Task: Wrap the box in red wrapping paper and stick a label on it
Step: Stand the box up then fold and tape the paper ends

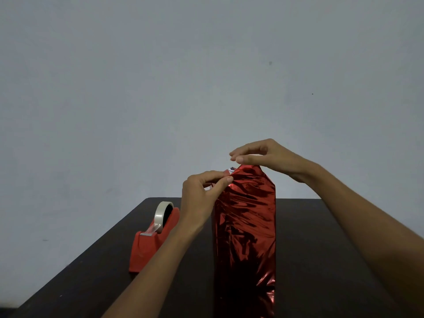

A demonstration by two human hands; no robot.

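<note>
Grey wall [137, 88] is filling the whole upper part of the view, w/ a couple of small dark specks on it. Below it a dark table [321, 237] is running from the far edge toward the camera. The box [245, 226] is standing upright on the table, approx. centre, a bit right of middle, its lower end going out of frame at the bottom. Shiny red wrapping paper [250, 198] is covering every side that shows; it is creasing and catching light, and its top corners are slanting inward. Both forearms are reaching in from the bottom corners, one on each side of the box. A red tape dispenser [149, 246] is sitting on the table left of the box, apart from it and partly behind the left forearm. The left hand [199, 203] is pinching the paper at the box's top left edge, thumb and curled fingers gripping the fold. The right hand [273, 157] is hovering over the box top, wrist near the top right corner, thumb tip and fingertips drawn close together; can't tell if it's holding anything. A pale tape roll [160, 214] is sitting in the dispenser, w/ a strip running down to the cutter. A small silvery bit [230, 170] is showing at the top left corner, just above the left thumb.
</note>
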